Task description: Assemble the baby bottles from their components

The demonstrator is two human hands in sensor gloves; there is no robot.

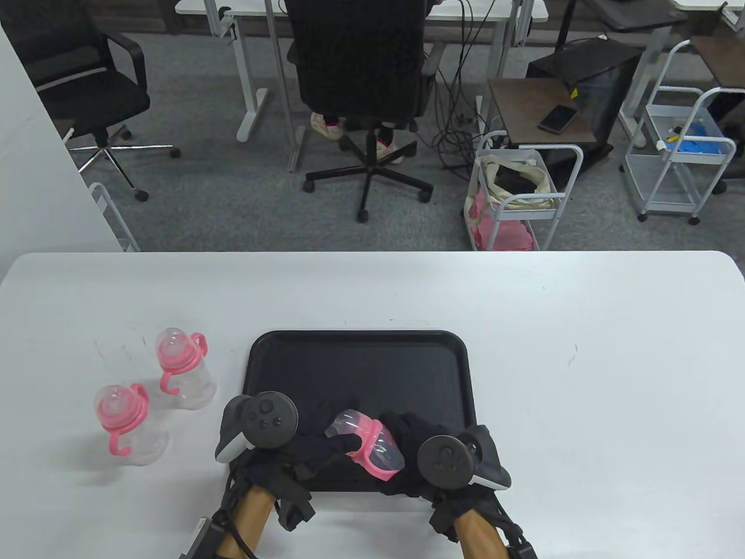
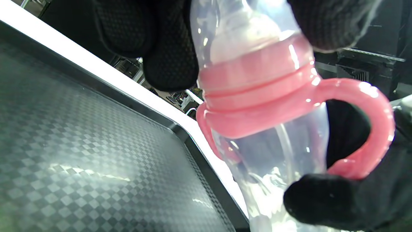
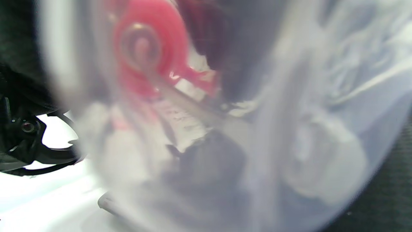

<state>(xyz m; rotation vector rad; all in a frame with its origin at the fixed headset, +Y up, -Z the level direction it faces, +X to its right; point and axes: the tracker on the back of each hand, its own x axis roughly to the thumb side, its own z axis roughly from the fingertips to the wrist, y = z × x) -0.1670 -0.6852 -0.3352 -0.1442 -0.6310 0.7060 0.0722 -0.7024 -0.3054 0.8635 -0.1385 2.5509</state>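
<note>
Item: baby bottle (image 1: 368, 443), over the tray's (image 1: 361, 355) near edge, my left hand (image 1: 308, 445) pinching its clear cap, right hand (image 1: 413, 448) gripping the body; I judge it light, slippery, best held at the pink collar.

Bottle (image 2: 273, 154), frame centre: clear glossy plastic body, pink glossy plastic collar (image 2: 257, 83) and handle. Tray (image 2: 96, 154), lower left: black plastic, fine checkered texture, slight sheen. Gloves (image 2: 170, 48): black knit cloth, matt. Table (image 1: 582, 378): smooth white, matt.
</note>
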